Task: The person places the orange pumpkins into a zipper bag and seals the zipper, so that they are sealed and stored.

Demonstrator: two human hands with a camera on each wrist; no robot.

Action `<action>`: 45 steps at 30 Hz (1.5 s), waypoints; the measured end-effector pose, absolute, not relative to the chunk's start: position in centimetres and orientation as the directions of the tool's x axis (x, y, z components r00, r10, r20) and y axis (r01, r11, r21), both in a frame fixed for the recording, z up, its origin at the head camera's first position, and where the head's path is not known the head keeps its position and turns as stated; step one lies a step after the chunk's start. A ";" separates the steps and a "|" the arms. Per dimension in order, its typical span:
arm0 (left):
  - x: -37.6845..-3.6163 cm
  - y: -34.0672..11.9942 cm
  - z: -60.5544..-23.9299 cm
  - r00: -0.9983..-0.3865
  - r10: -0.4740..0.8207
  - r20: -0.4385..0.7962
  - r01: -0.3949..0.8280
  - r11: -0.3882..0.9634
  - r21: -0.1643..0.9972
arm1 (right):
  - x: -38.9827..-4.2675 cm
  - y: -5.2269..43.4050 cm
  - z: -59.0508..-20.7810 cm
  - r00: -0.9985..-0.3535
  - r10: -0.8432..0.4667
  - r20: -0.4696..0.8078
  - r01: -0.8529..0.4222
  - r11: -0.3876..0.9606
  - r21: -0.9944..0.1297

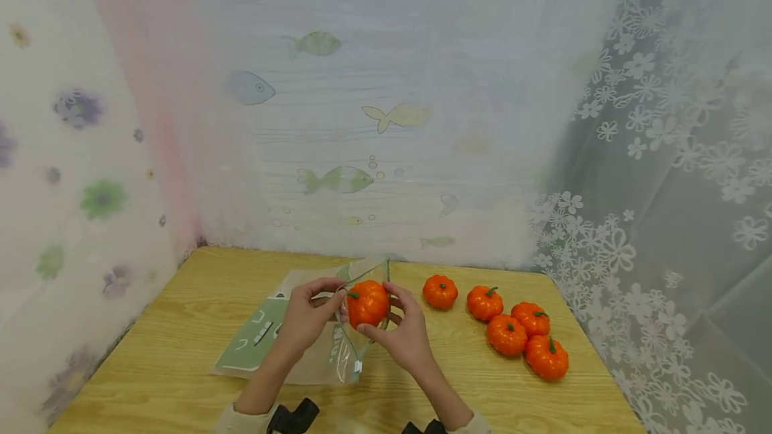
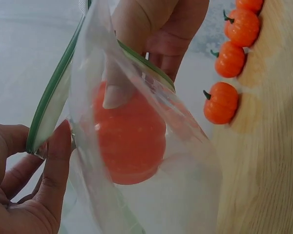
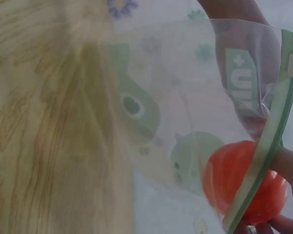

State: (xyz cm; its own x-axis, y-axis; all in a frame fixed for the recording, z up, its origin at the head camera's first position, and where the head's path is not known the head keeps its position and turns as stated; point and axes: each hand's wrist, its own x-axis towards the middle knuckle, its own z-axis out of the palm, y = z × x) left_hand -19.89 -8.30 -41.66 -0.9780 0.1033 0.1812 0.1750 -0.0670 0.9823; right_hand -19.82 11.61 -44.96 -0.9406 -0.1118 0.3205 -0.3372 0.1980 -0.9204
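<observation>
A clear zip bag (image 1: pixel 352 347) with a green zip strip (image 2: pixel 51 100) is held up over the wooden table (image 1: pixel 181 394). My left hand (image 1: pixel 328 290) pinches one side of its mouth between thumb (image 2: pixel 56 165) and fingers. My right hand (image 1: pixel 386 313) grips an orange toy pumpkin (image 1: pixel 367 303) at the bag's mouth. In the left wrist view the pumpkin (image 2: pixel 129 141) shows through the plastic, with the right hand (image 2: pixel 156 24) above it. The right wrist view shows the pumpkin (image 3: pixel 239 183) behind the zip strip (image 3: pixel 268 161).
Several more orange pumpkins (image 1: pixel 506 334) lie in a loose group on the table's right half, the nearest one (image 1: pixel 439 291) beside my right hand. A flat green-printed bag (image 1: pixel 253 340) lies under my left forearm. Patterned curtains close in the back and sides.
</observation>
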 end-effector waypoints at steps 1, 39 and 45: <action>-19.9 -8.3 -41.6 -0.978 0.102 0.181 0.175 -0.066 0.982 | -19.9 11.6 -45.0 -0.941 -0.111 0.319 -0.335 0.177 -0.926; -20.7 -8.6 -41.3 -0.984 0.075 0.161 0.153 -0.103 0.983 | -20.0 11.2 -44.6 -0.899 -0.025 0.436 -0.436 -0.022 -0.900; -20.7 -8.6 -41.1 -0.986 0.063 0.155 0.148 -0.105 0.983 | -20.2 12.2 -45.4 -0.882 0.124 0.454 -0.467 -0.116 -0.876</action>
